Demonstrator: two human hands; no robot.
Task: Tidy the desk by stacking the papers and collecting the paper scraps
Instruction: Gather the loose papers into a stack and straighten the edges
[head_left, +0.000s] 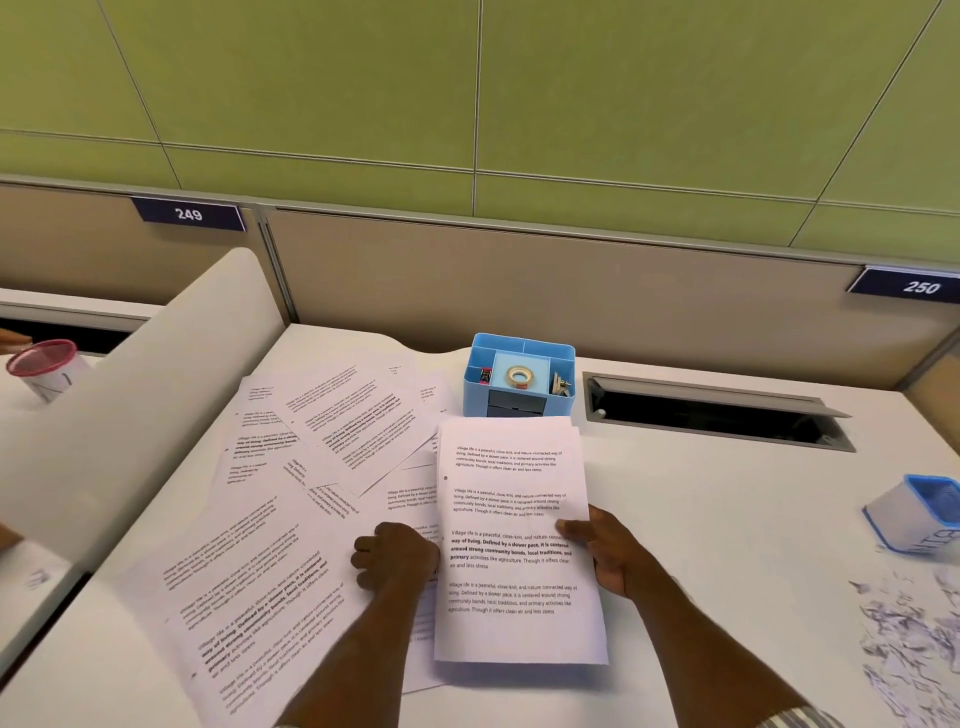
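Note:
A small stack of printed sheets (514, 540) is held a little above the white desk (701, 493), near its middle. My right hand (605, 551) grips the stack's right edge, thumb on top. My left hand (395, 556) is at the stack's left edge, fingers curled, knuckles up; its grip on the paper is hidden. Several loose printed sheets (291, 499) lie fanned and overlapping on the desk to the left. A heap of torn paper scraps (914, 639) lies at the right edge.
A blue desk organiser (519, 376) with a tape roll stands just behind the stack. A cable slot (717, 415) opens in the desk to the right. A blue-and-white cup (919, 512) sits above the scraps. A white divider (130, 405) bounds the left side.

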